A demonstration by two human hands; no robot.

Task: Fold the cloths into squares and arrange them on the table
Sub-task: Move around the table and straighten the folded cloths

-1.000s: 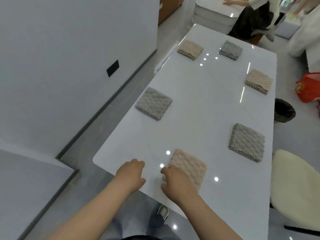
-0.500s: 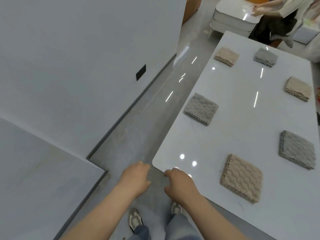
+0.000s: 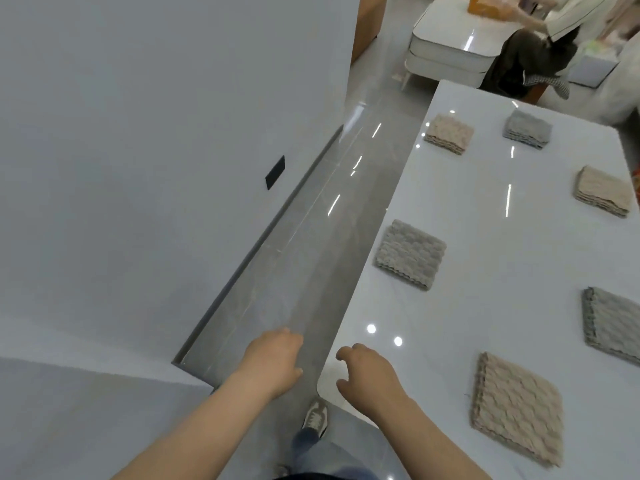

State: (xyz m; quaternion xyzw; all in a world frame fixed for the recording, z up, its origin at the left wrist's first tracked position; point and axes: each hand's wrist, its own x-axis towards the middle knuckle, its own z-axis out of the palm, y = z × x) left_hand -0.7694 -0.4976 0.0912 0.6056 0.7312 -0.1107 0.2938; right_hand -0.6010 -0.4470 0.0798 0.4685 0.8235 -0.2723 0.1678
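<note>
Several folded square cloths lie spread on the white table point(image 3: 485, 237). A beige cloth point(image 3: 516, 407) sits nearest, at the front right. Grey cloths lie at the left edge point(image 3: 410, 252) and at the right point(image 3: 611, 323). Farther back lie a beige cloth point(image 3: 448, 133), a grey cloth point(image 3: 526, 129) and another beige cloth point(image 3: 602, 190). My left hand point(image 3: 273, 362) hangs over the floor left of the table with fingers loosely curled, holding nothing. My right hand point(image 3: 369, 375) hovers over the table's near left corner, also empty with fingers loosely curled.
A grey wall point(image 3: 156, 133) with a black socket plate point(image 3: 275, 172) runs along the left, leaving a narrow strip of glossy floor point(image 3: 304, 237) beside the table. Beyond the table's far end stands a second white table point(image 3: 453, 39) with a seated person point(image 3: 540, 46).
My right hand has left the nearest beige cloth and both hands have drawn back toward the table's left corner. My view has swung left, so the table now sits to the right.
</note>
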